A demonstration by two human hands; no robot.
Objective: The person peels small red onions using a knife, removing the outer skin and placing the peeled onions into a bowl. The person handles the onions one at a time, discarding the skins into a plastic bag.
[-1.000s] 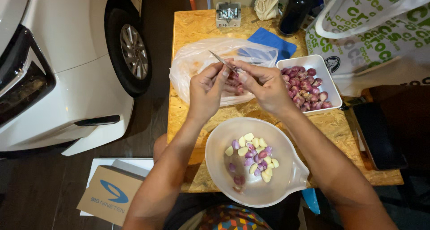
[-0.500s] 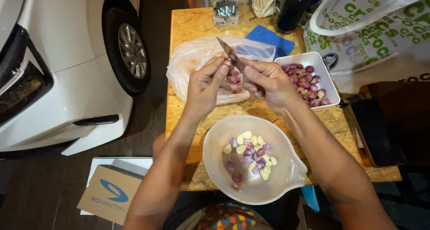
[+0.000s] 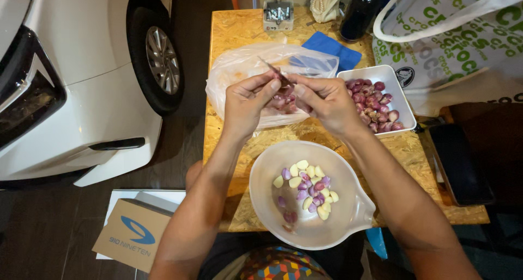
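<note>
Both hands met above the clear plastic bag (image 3: 239, 67) at the far half of the wooden table (image 3: 239, 29). Right hand (image 3: 327, 103) was curled shut around a small knife (image 3: 272, 70); the thin blade ran on a diagonal, tip pointing up and to the left, away from the person. Left hand (image 3: 245, 103) had its fingertips pressed together on a small shallot (image 3: 283, 89), purple-skinned, right at the blade; its long axis couldn't be told, mostly hidden by fingers. Bag was thin, crinkled, translucent, with purple peel scraps inside. White rectangular tray (image 3: 400, 97) just right of the hands held unpeeled reddish-purple shallots. Round white plastic bowl (image 3: 348, 214) with a pour spout, near the table edge, held peeled pale-yellow and purple pieces. Table top was rough chipboard.
</note>
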